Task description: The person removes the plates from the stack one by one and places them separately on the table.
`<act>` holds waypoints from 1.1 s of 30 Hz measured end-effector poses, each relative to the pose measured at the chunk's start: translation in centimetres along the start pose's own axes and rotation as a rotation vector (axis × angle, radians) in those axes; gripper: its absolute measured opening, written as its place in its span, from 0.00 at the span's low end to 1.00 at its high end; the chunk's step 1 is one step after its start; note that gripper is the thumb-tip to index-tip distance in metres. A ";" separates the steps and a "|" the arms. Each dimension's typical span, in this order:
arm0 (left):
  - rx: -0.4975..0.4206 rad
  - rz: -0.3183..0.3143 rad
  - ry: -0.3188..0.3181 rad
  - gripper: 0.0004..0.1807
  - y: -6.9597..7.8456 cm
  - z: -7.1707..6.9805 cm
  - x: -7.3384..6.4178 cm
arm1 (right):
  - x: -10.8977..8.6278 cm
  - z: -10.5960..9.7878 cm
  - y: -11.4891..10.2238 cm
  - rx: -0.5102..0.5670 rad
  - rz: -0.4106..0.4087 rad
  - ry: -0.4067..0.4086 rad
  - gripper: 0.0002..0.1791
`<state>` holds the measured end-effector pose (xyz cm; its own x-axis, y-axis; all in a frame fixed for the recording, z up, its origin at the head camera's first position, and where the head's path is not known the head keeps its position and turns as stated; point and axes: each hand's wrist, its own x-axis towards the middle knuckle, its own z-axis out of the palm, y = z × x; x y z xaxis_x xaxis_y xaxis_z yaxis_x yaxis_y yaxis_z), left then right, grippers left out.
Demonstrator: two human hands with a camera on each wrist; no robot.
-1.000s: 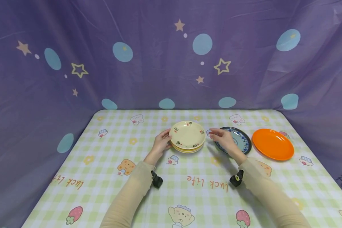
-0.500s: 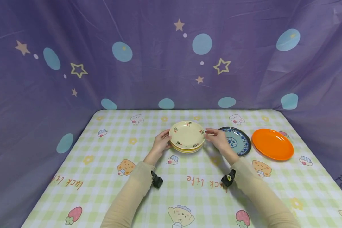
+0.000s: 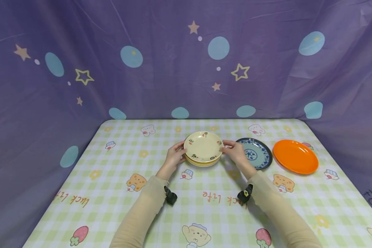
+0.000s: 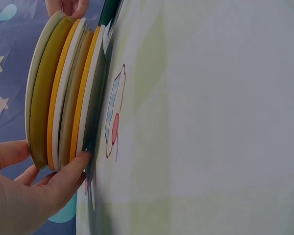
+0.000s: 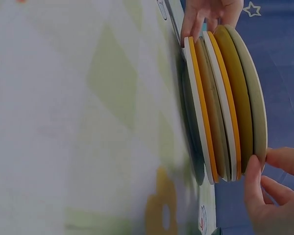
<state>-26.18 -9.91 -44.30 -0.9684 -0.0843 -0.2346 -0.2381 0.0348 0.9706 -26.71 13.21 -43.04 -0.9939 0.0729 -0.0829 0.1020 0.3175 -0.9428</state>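
A stack of plates point(image 4: 78, 98) with white, yellow and olive edges stands mid-table. On top is a cream plate point(image 3: 203, 146) with small red and green prints around its rim. My left hand point(image 3: 174, 155) grips the stack's left side; in the left wrist view its thumb is at the top rim and its fingers are at the lower edges. My right hand point(image 3: 234, 152) holds the cream plate's right rim between thumb and fingers, as the right wrist view shows. The stack's underside is hidden.
Right of the stack lies a blue patterned plate point(image 3: 260, 153) with a dark rim, partly behind my right hand. Beyond it is an orange plate point(image 3: 295, 156). A checked tablecloth point(image 3: 117, 213) covers the table, and a purple curtain point(image 3: 161, 93) hangs behind.
My right hand has moved left, from over the blue plate to the cream plate's rim, and its fingers have closed there. My left hand and the stack look unmoved.
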 end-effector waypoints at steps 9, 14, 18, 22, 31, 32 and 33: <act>-0.009 -0.003 -0.006 0.24 0.1 -0.2 -0.2 | 0.3 0.3 -0.3 0.089 0.099 -0.026 0.25; -0.014 -0.008 -0.009 0.24 0.2 -0.2 -0.2 | 0.2 0.4 -0.4 0.125 0.111 -0.017 0.25; -0.016 -0.018 -0.009 0.23 0.2 -0.2 -0.3 | 0.0 0.2 -0.5 0.154 0.114 -0.011 0.25; -0.010 -0.028 -0.003 0.23 0.2 -0.3 -0.4 | -0.1 0.0 -0.5 0.188 0.116 -0.024 0.25; -0.019 -0.041 -0.039 0.23 0.4 -0.5 -0.4 | -0.4 -0.7 -0.6 0.203 0.107 -0.073 0.24; -0.019 -0.037 -0.041 0.23 0.3 -0.5 -0.3 | -0.5 -0.8 -0.6 0.198 0.103 -0.076 0.24; -0.019 -0.033 -0.041 0.23 0.3 -0.5 -0.3 | -0.5 -0.9 -0.6 0.190 0.104 -0.077 0.24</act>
<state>-25.89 -10.37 -43.92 -0.9623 -0.0438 -0.2685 -0.2693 0.0141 0.9629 -26.19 13.85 -42.14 -0.9794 0.0211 -0.2006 0.2017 0.1274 -0.9711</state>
